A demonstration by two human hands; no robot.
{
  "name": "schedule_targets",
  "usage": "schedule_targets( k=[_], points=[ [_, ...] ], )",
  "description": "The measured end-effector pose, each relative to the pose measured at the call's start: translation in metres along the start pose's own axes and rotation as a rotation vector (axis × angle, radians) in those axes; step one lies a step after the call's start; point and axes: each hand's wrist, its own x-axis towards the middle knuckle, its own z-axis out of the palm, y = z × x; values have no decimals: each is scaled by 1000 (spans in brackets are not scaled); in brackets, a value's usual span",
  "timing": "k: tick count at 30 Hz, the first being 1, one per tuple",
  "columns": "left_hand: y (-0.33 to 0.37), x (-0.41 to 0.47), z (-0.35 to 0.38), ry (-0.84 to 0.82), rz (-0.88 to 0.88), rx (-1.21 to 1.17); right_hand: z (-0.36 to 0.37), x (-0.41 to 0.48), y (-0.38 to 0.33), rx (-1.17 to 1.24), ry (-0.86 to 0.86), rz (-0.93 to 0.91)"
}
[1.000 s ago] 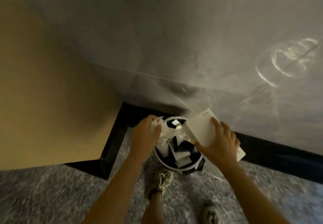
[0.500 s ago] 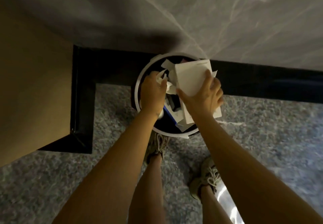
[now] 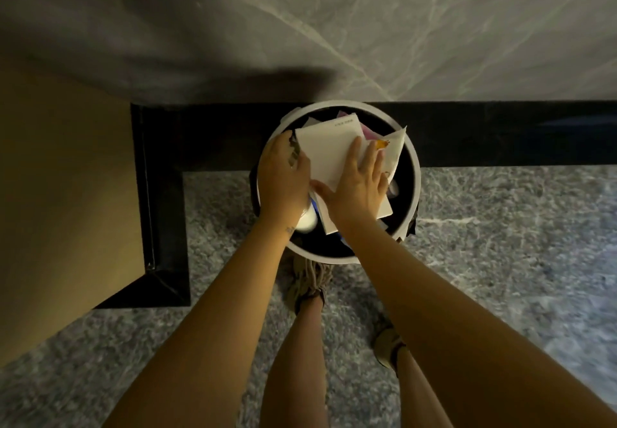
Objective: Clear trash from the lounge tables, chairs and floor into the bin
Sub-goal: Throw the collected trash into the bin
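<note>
A round white-rimmed bin (image 3: 414, 167) with a black liner stands on the floor against the wall, filled with paper trash. A flat white booklet (image 3: 325, 150) lies on top of the heap. My right hand (image 3: 359, 187) lies flat on the booklet with fingers spread, pressing it down into the bin. My left hand (image 3: 283, 177) is over the bin's left side, fingers curled downward into the trash; what they hold is hidden. A white cup (image 3: 307, 222) and crumpled white paper (image 3: 394, 150) show beneath the hands.
A grey marble wall (image 3: 334, 27) with a black skirting (image 3: 500, 133) runs behind the bin. A tan panel (image 3: 60, 194) with black edging juts out on the left. My two feet in beige sneakers (image 3: 309, 280) stand on the speckled grey floor (image 3: 500, 260).
My right hand went from gripping the white booklet above the bin to pressing it flat into the trash. My left hand sank lower at the bin's left side. The camera tilted further down.
</note>
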Motion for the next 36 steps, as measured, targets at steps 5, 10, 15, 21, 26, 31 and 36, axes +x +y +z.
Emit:
schedule_targets(
  k=[5, 10, 15, 21, 26, 31, 36],
  points=[
    [-5, -1, -1, -11, 10, 33, 21, 3, -2, -76, 26, -41],
    [-12, -6, 2, -18, 30, 53, 36, 7, 1, -108, 41, -66],
    [-20, -8, 5, -4, 21, 59, 50, 12, 5, -143, 63, -92],
    [-16, -19, -8, -11, 68, 64, 35, 10, 7, -51, 17, -116],
    [2, -26, -21, -18, 142, 89, 3, -1, 6, -48, 69, -217],
    [38, -32, -42, -64, 245, 161, -56, -19, 4, 100, 232, -253],
    [111, -45, -70, -195, 514, 270, -151, -46, 19, 278, 368, -274]
  ],
)
